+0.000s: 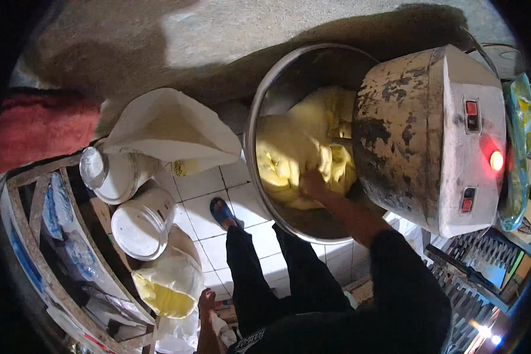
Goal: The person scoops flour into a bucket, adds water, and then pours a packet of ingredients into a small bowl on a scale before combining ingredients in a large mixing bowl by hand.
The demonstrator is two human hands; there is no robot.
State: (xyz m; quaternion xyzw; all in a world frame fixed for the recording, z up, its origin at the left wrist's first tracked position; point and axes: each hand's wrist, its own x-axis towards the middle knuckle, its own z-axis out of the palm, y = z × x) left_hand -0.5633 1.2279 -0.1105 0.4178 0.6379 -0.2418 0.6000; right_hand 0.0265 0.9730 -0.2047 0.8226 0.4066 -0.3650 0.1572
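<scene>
My right arm reaches into a big metal mixer bowl (258,88), and my right hand (314,184) touches the pale yellow dough (289,138) there. Its fingers are blurred and partly lost against the dough, so their grip does not show. Over the bowl's right side hangs the worn mixer head (401,135), hiding part of the dough. Low on the left, my left hand (206,300) is held near my leg with its fingers curled in; nothing shows in it. Close to that hand is a plastic bag with yellow contents (168,298).
Two white buckets (138,227) and a large open white sack (171,127) stand left of the bowl. A wooden rack (71,221) holds plastic packages farther left. The mixer's panel has red switches and a lit red lamp (496,160). White tiles (209,209) cover the floor.
</scene>
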